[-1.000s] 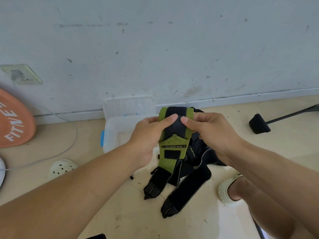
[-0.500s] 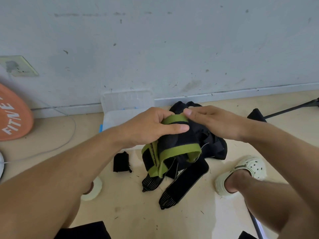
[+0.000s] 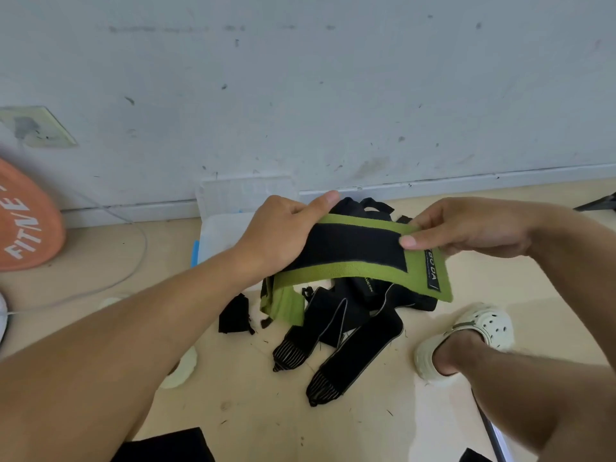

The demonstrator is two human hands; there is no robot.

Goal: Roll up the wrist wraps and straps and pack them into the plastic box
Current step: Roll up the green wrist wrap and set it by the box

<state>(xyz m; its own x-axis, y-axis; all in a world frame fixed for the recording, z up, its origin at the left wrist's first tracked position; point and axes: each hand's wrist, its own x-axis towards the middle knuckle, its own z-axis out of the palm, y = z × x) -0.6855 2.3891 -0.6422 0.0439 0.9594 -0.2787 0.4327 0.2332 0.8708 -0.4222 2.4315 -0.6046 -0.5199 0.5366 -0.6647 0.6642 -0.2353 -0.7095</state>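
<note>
Here both hands pinch the green wrap (image 3: 363, 255), stretched between them: left hand (image 3: 283, 235) grips one end, right hand (image 3: 466, 228) the other, above the black straps (image 3: 350, 331); box (image 3: 223, 235) behind the left hand.

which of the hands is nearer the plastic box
Left. The left hand grips the green wrap right in front of the plastic box, overlapping it in view. The right hand pinches the wrap's other end, well off to the right.
</note>
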